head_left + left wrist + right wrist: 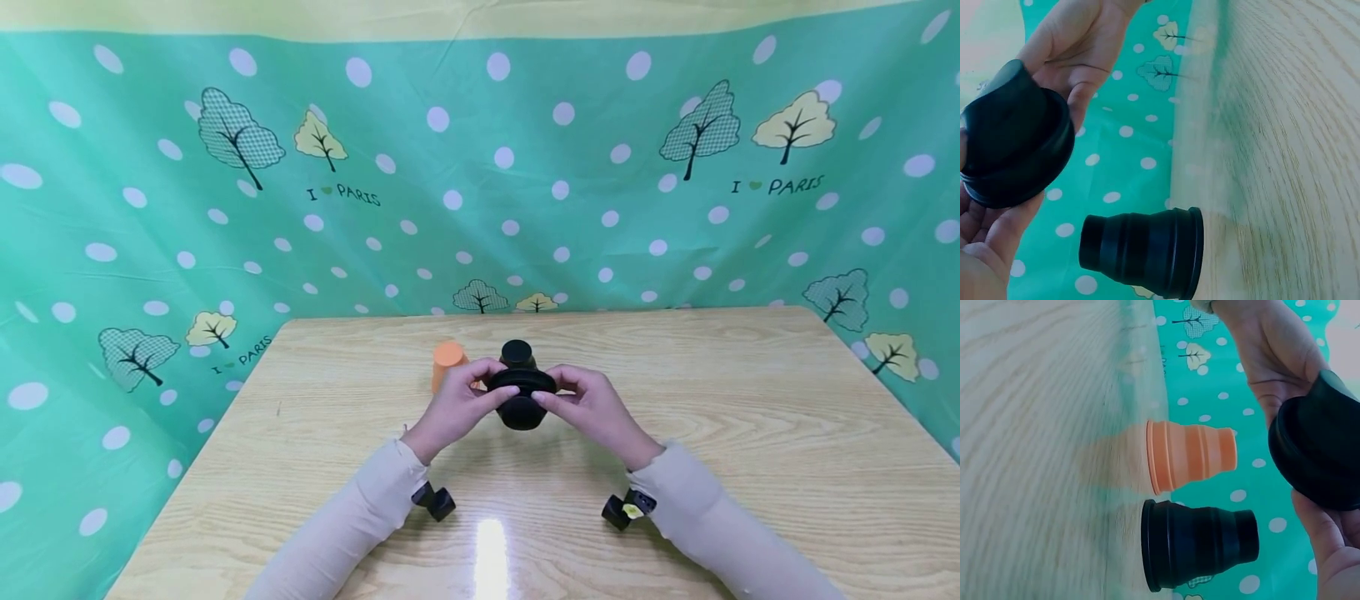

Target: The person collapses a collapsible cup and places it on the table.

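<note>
My left hand (463, 406) and my right hand (600, 410) hold a black collapsible cup (522, 408) between them, above the table. Thumbs lie on its near side, with fingers around the rim. In the left wrist view this cup (1013, 150) looks squat and partly folded, its slanted top part standing out of a wide ring. Just behind it, a second black collapsible cup (517, 353) stands upside down on the table, its wide rim (1149, 545) downward. To that cup's left stands an orange collapsible cup (448, 357), likewise upside down and partly hidden by my left hand.
The light wood-grain table (300, 417) reaches back to a green dotted curtain (420, 192) with printed trees. Small black cameras (442, 504) hang at both wrists above the tabletop. A bright light reflection lies on the table's near part.
</note>
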The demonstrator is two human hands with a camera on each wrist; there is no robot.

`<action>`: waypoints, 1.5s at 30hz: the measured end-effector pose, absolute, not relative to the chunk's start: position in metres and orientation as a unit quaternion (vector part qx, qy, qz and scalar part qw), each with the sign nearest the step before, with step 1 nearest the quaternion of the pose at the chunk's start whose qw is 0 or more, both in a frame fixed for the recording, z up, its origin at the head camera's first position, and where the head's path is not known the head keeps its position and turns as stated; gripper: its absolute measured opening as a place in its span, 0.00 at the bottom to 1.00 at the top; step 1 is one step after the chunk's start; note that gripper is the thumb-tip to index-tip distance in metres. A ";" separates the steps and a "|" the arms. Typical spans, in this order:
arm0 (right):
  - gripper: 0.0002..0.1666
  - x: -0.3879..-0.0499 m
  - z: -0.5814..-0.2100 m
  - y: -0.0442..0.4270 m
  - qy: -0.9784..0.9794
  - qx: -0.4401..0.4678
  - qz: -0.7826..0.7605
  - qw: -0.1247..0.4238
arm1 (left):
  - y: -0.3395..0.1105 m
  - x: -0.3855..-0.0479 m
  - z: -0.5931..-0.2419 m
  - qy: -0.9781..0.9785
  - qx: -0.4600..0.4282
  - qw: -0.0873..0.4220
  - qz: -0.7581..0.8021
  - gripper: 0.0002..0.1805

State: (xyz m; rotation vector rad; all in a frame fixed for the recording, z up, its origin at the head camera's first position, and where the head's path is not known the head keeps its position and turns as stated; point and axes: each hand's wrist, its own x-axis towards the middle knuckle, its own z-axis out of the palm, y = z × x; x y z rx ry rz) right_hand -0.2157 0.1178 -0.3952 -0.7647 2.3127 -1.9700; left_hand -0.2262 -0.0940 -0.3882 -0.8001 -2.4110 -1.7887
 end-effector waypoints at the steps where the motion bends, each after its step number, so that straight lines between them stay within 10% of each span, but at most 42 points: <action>1: 0.09 -0.215 -0.395 0.117 0.740 -0.242 -0.628 -0.001 | -0.094 -0.226 -0.388 -0.777 -0.259 0.028 -0.573 0.06; 8: 0.08 -0.212 -0.397 0.116 0.751 -0.275 -0.596 -0.068 | -0.095 -0.224 -0.390 -0.769 -0.268 0.057 -0.577 0.09; 16: 0.11 -0.214 -0.398 0.119 0.754 -0.287 -0.579 -0.114 | -0.100 -0.225 -0.388 -0.741 -0.262 -0.025 -0.618 0.18; 45: 0.12 -0.217 -0.393 0.123 0.729 -0.269 -0.628 0.046 | -0.094 -0.225 -0.389 -0.712 -0.306 -0.083 -0.626 0.13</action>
